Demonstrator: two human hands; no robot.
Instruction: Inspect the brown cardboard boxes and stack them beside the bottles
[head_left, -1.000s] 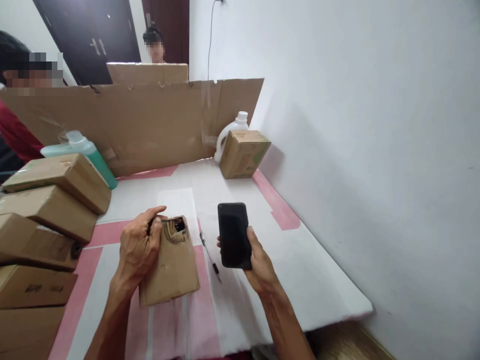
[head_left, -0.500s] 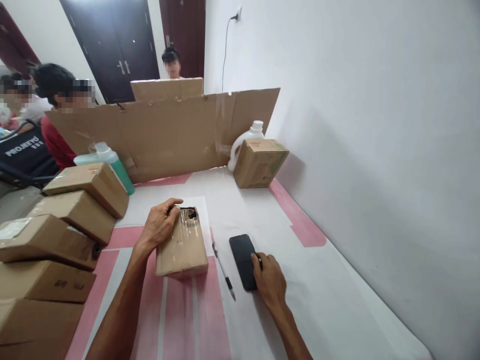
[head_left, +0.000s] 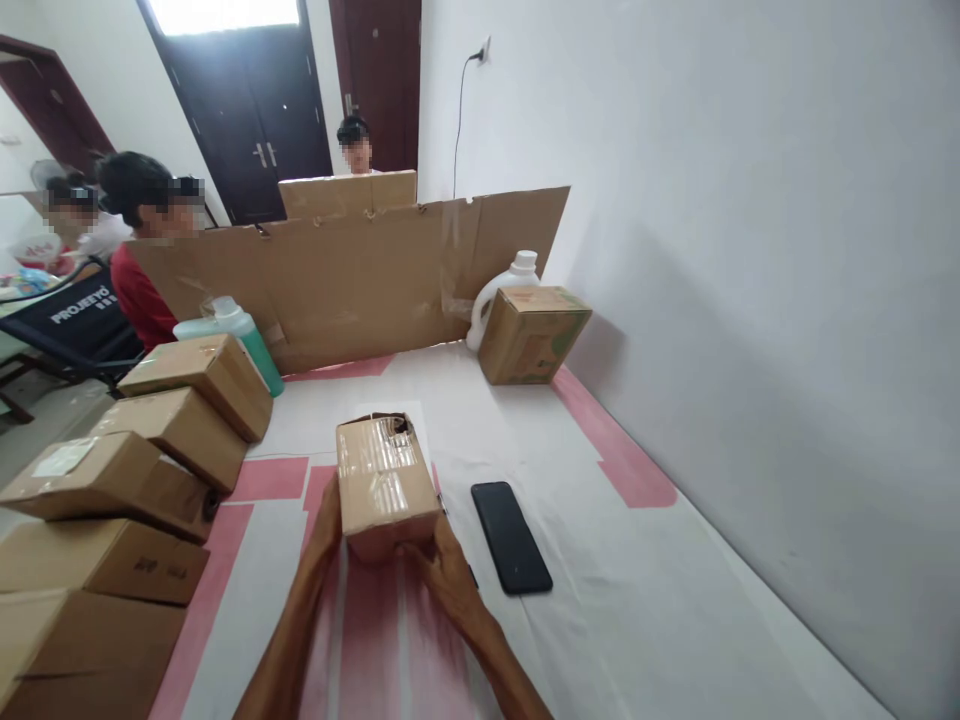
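A small taped cardboard box with a torn hole at its far edge is between my two hands. My left hand lies along the box's left side, its fingers mostly hidden. At the near right corner my right hand grips the box, with the thumb on the near face. A black smartphone lies on the table, right of my right hand. The pen beside it is mostly hidden behind that hand and the box. Part of a white paper sheet shows beyond the box.
Several cardboard boxes line the left side. A bottle of green liquid, a cardboard partition, a white jug and another box stand at the back. A wall bounds the right. People sit beyond the partition.
My right hand has left the smartphone and moved left onto the box. The phone now lies at a different angle. My left hand has shifted from the box's top to its left side.
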